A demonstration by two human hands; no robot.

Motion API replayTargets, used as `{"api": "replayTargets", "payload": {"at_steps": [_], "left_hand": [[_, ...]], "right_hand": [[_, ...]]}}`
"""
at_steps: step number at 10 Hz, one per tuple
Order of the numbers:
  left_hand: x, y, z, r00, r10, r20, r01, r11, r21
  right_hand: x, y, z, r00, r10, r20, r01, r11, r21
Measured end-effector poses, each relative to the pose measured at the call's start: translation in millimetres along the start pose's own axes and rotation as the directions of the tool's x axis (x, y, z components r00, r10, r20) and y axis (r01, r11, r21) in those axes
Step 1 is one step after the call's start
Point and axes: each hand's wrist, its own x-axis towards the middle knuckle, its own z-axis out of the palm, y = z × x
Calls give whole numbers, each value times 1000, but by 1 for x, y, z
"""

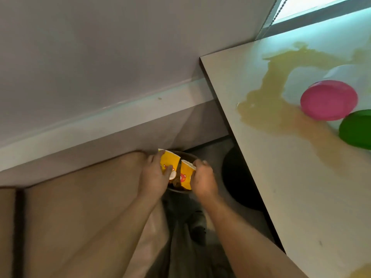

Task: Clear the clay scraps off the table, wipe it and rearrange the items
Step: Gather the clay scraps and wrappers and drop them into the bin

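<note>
Two yellow cups tilted over a dark bin [177, 190] on the floor left of the table [281, 187]: left cup [170, 160] gripped by left hand [154, 176], fingers curled round its wall; right cup [185, 176] held by right hand [203, 180], fingers curled near its rim; tabletop bears a yellowish smear [267, 111], pink tub [329, 100] and green tub [356, 129].

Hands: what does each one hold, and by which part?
The left hand grips the left cup round its side wall. The right hand grips the right cup by its side, up near the rim. Both are above a dark bin.
</note>
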Motion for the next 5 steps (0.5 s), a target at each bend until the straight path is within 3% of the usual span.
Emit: {"api": "replayTargets", "payload": {"at_steps": [2, 3, 4, 5], "left_hand": [[63, -62, 80, 989, -52, 140, 29, 987, 158], [91, -86, 117, 974, -80, 212, 28, 971, 237], [114, -105, 150, 963, -88, 255, 9, 955, 297], [126, -122, 178, 953, -95, 287, -22, 926, 378]], "right_hand": [[83, 37, 87, 998, 59, -17, -61, 987, -150], [121, 48, 123, 999, 36, 28, -30, 983, -179], [147, 60, 158, 985, -87, 149, 114, 976, -185], [159, 71, 188, 983, -114, 141, 138, 976, -168]]}}
